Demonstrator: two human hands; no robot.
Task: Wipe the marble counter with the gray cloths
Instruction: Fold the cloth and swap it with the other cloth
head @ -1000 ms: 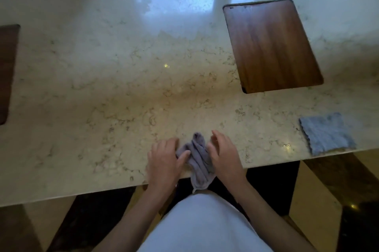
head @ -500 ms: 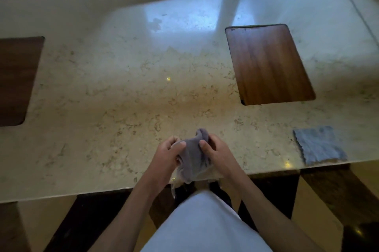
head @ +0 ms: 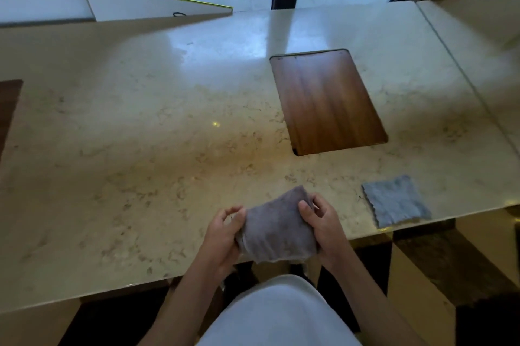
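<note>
Gray cloth, bunched half a second ago, is now stretched flat between a person's left hand and right hand, each pinching one side over the near edge of the marble counter. A second gray cloth lies flat just right of the grip; a wooden inset sits beyond it

The beige veined marble counter looks polished and glossy, the brown rectangular wood inset at one o'clock smooth, both gray terry cloths nubby and matt.
</note>
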